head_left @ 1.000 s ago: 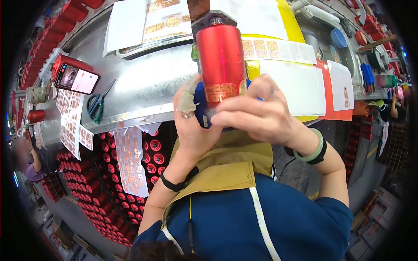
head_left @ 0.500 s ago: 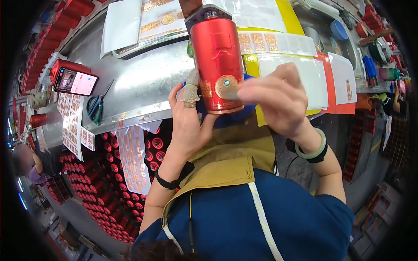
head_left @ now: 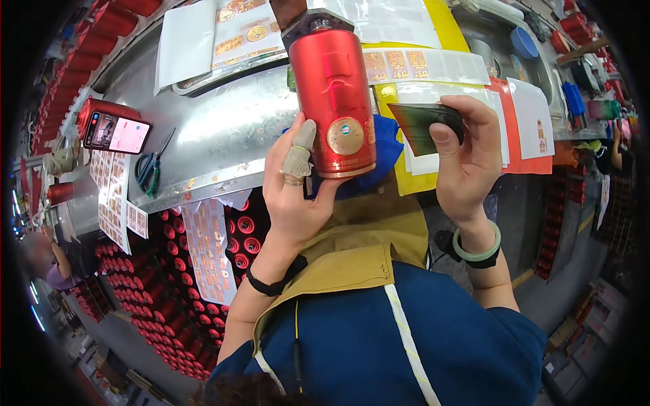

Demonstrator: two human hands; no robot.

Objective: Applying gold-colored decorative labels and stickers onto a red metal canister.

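A red metallic bottle (head_left: 332,81) hangs before me, its neck against a dark metal holder (head_left: 317,26). My left hand (head_left: 292,193) is closed round its lower left side, with cloth-like covers on a finger. A round gold sticker (head_left: 345,137) faces me low on the bottle, and more gold trim shows at the right edge. To the right, apart from the bottle, my right hand (head_left: 474,159) pinches a dark, flat, blade-like scraper (head_left: 421,125) between thumb and fingers. A blue cloth (head_left: 384,150) lies behind the bottle's base.
Sheets of gold stickers (head_left: 426,66) lie on the metal bench (head_left: 217,128). A phone (head_left: 116,132) leans against a red bottle at the left, with scissors (head_left: 147,169) beside it. Many red bottles (head_left: 145,291) stand below the bench's left side. A blue bowl (head_left: 524,42) sits far right.
My right hand has drawn away to the right from the round sticker, and the scraper now shows clearly. The bottle has turned a little, its front moving left, and shifted slightly left.
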